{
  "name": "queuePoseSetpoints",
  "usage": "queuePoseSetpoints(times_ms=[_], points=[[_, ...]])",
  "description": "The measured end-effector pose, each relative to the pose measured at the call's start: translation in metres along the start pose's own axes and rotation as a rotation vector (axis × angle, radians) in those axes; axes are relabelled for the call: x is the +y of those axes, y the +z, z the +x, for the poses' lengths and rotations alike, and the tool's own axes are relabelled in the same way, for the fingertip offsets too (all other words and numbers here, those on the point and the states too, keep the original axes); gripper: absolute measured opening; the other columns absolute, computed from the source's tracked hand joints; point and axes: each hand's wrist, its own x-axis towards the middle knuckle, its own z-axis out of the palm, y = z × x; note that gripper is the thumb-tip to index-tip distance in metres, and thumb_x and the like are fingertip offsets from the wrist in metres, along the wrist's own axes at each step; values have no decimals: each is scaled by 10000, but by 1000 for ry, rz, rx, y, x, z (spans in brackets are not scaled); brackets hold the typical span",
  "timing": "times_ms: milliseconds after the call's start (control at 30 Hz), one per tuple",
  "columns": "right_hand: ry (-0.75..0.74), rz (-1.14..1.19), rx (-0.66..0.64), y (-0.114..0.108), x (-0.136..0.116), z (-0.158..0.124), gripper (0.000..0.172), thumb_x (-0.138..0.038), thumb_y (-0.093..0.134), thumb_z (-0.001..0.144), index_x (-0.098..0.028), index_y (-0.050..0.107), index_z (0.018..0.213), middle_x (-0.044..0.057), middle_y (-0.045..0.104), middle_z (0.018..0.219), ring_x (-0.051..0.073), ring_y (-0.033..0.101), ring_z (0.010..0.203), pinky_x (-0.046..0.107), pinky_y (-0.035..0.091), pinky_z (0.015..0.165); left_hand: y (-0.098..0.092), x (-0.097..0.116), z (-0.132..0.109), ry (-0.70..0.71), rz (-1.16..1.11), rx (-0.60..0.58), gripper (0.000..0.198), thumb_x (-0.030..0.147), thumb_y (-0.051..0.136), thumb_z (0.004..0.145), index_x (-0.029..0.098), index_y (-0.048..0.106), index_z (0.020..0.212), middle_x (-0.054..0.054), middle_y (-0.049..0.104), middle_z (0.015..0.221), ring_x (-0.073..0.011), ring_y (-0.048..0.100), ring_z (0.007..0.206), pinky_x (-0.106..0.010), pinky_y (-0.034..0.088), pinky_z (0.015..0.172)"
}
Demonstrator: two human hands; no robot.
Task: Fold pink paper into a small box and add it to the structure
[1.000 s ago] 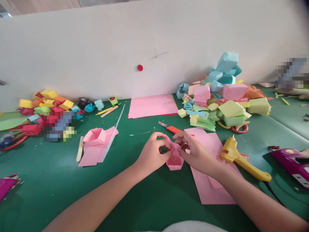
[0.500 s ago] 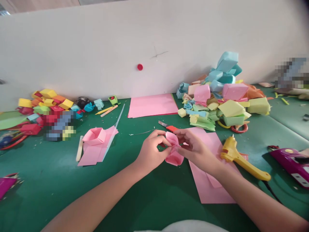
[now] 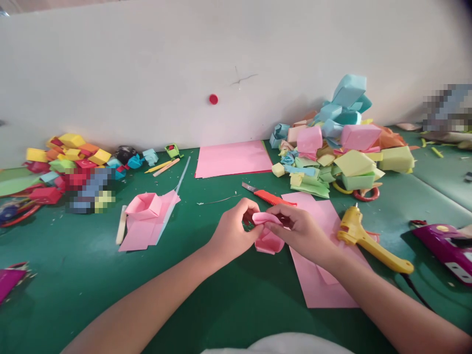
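L hand [image 3: 236, 226] & R hand [image 3: 300, 226] meet over the green table [image 3: 221, 305], both on one pink paper piece [image 3: 269, 242]. Each grip is a close pinch, thumb vs. fingers, w/ the piece's upper flap btwn them; its lower part hangs below the thumbs, hollow side showing. Can't quite tell if its bottom touches the table.

Just beyond the hands: an orange cutter knife [image 3: 273, 197], blade pointing L. Pink sheets [image 3: 313, 290] lie under the R forearm, w/ a yellow glue gun [image 3: 368, 246] at their R edge, cord trailing off nr a purple device [image 3: 448, 250]. Well to the L, a pink paper box [image 3: 143, 206] sits on other pink paper, pale stick [image 3: 121, 226] alongside.

At the back, by the white wall [image 3: 147, 73]: a pink stack [image 3: 234, 160] in the middle, a big pile of paper boxes [image 3: 359, 137] to its R, a smaller multicolor pile [image 3: 73, 153] far L.
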Motion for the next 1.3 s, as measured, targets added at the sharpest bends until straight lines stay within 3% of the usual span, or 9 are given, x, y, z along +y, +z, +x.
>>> queuePoseSetpoints(times_ms=[200, 333, 600, 867, 1100, 1167, 1300], points=[[-2, -65, 20, 0, 0, 0, 184, -385, 631, 890, -245, 745, 926, 41, 722, 831, 197, 621, 698, 332, 501, 603, -3, 3, 0, -68, 57, -148, 44, 264, 610, 872, 222, 621, 882, 23, 662, 787, -152, 607, 702, -259, 453, 623], [-13, -90, 34, -1, 0, 1, 147, -355, 641, 882, -245, 731, 916, 19, 701, 791, 179, 589, 666, 315, 466, 590, -3, 4, 0, -74, 130, -111, 125, 240, 598, 866, 207, 588, 746, 43, 585, 655, -128, 538, 607, -239, 373, 546], [-35, -67, 34, -2, 2, 1, 143, -311, 659, 864, -258, 700, 991, 29, 730, 913, 196, 644, 753, 339, 519, 655, -1, 1, 0, -73, 206, -64, 271, 260, 639, 842, 192, 492, 625, 53, 546, 581, -99, 463, 522, -237, 275, 489], [-75, -133, 86, 0, 13, 0, 262, -298, 655, 868, -272, 673, 1127, 21, 730, 865, 196, 666, 772, 368, 567, 740, -2, 2, -1, -133, 200, -145, 177, 257, 625, 833, 211, 578, 669, 35, 590, 596, -132, 513, 539, -250, 302, 490], [-52, -94, 69, -3, 7, 0, 419, -309, 640, 880, -263, 591, 1294, 46, 734, 989, 207, 695, 854, 380, 597, 783, -5, -5, 3, -140, 292, -41, 257, 268, 589, 834, 205, 459, 622, 52, 478, 553, -113, 416, 513, -258, 235, 493], [-19, -64, 52, -3, 7, 0, 390, -333, 655, 871, -244, 592, 1246, 50, 715, 987, 203, 687, 834, 361, 596, 730, -7, -5, 4, -152, 300, 31, 266, 271, 587, 822, 207, 412, 633, 60, 441, 556, -110, 394, 519, -257, 230, 501], [28, -69, 35, 1, 7, 0, 112, -336, 637, 871, -226, 650, 889, 27, 695, 837, 183, 662, 725, 343, 573, 679, -11, -3, 6, -169, 310, 88, 301, 293, 584, 819, 210, 353, 646, 67, 410, 555, -106, 365, 512, -257, 232, 503]])
